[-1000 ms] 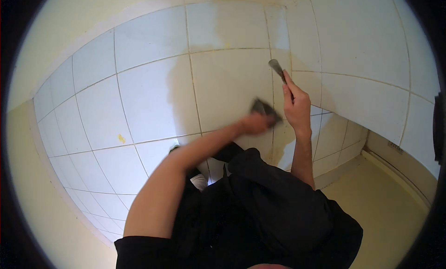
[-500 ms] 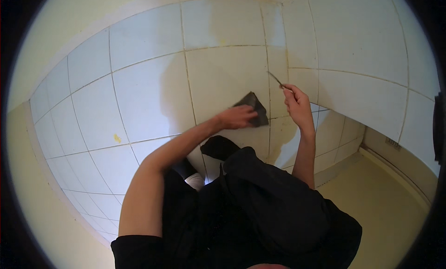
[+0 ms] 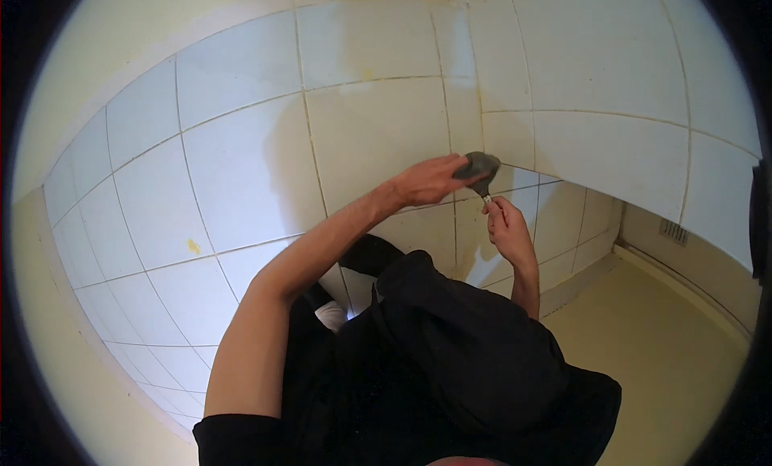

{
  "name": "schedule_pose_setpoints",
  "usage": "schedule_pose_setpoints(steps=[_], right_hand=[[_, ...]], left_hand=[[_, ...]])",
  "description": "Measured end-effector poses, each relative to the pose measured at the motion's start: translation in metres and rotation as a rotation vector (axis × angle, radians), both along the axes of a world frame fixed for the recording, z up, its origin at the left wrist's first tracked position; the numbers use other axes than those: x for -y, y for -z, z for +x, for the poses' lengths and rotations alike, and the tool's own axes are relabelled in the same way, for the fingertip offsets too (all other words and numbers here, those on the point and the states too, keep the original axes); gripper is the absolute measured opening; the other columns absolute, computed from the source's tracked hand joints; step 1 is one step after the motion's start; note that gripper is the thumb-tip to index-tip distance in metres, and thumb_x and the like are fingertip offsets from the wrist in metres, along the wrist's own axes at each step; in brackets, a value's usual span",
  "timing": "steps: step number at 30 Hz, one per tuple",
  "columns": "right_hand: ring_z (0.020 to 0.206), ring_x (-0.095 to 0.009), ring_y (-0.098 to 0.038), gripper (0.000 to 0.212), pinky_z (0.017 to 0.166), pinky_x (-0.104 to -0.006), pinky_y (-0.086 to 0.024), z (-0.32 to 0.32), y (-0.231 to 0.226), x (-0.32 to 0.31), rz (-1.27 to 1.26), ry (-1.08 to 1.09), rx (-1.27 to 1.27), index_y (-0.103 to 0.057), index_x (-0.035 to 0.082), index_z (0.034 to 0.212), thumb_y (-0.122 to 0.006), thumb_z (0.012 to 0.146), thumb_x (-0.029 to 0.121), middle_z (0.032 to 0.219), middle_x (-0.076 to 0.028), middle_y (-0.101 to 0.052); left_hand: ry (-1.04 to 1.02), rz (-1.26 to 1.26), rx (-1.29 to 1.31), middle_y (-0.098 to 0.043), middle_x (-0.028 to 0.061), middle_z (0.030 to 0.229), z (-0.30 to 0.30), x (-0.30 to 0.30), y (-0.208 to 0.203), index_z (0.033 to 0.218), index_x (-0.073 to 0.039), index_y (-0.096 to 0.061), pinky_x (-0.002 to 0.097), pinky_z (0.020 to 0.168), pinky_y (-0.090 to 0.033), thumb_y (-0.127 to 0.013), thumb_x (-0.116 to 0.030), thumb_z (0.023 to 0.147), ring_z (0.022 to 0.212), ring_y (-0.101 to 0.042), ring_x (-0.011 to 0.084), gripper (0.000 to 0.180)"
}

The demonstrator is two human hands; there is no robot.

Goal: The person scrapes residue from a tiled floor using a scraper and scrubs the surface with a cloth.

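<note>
My left hand (image 3: 434, 181) pinches a dark grey, cloth-like piece (image 3: 478, 168), folded over in its fingers. Just below it, my right hand (image 3: 508, 226) grips the handle of a thin tool (image 3: 487, 200). The tool's upper end is hidden in the cloth, so its kind does not show. Both hands are close together in front of the tiled surface, near the inner corner.
Large pale tiles (image 3: 378, 128) with dark joints spread around me, with a yellow stain (image 3: 194, 246) at left. A tiled ledge (image 3: 611, 152) juts out at right, above a beige floor (image 3: 643, 329) and a small vent grille (image 3: 674, 231). My black-clad foot (image 3: 370, 255) is below my left forearm.
My left hand has moved right with the cloth and wrapped it over the tool's end. My right hand has come down, and the tool's thin tip, bare before, is now covered.
</note>
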State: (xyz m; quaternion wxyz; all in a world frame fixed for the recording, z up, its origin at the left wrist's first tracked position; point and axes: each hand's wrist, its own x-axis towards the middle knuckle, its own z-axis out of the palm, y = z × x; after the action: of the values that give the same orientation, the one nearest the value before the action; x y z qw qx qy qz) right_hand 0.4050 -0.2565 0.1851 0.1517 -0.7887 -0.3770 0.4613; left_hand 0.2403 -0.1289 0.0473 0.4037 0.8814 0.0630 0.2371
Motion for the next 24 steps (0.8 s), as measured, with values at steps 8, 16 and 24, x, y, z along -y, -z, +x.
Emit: schedule_pose_setpoints(steps=[8, 16, 24], right_hand=[[0.047, -0.005, -0.031, 0.025, 0.042, -0.0248, -0.027, 0.003, -0.003, 0.016, -0.139, 0.279, -0.233, -0.056, 0.005, 0.095, -0.045, 0.107, 0.024, 0.059, 0.006, -0.038], [0.047, -0.004, -0.030, 0.026, 0.043, -0.0240, -0.026, 0.008, -0.026, 0.011, -0.114, 0.167, -0.310, -0.054, 0.005, 0.093, -0.045, 0.107, 0.025, 0.060, 0.006, -0.035], [0.048, -0.004, -0.029, 0.029, 0.042, -0.0236, -0.024, -0.018, -0.007, 0.014, -0.085, 0.362, -0.629, -0.051, 0.008, 0.091, -0.044, 0.108, 0.031, 0.060, 0.006, -0.034]], left_hand=[[-0.307, -0.152, -0.197, -0.052, 0.0194, 0.107, -0.024, -0.009, -0.022, 0.154, -0.016, -0.036, 0.0448, 0.086, -0.048, -0.057, -0.002, 0.085, 0.099, -0.056, 0.0375, 0.073], [-0.213, -0.083, -0.062, -0.054, 0.0198, 0.108, 0.000, 0.007, -0.008, 0.139, -0.009, -0.054, 0.0426, 0.089, -0.048, -0.055, -0.006, 0.087, 0.098, -0.057, 0.0350, 0.052], [0.132, -1.737, 0.014, -0.058, 0.0140, 0.137, -0.023, 0.000, -0.023, 0.143, -0.004, -0.052, 0.0344, 0.105, -0.046, -0.044, -0.012, 0.097, 0.121, -0.058, 0.0238, 0.048]])
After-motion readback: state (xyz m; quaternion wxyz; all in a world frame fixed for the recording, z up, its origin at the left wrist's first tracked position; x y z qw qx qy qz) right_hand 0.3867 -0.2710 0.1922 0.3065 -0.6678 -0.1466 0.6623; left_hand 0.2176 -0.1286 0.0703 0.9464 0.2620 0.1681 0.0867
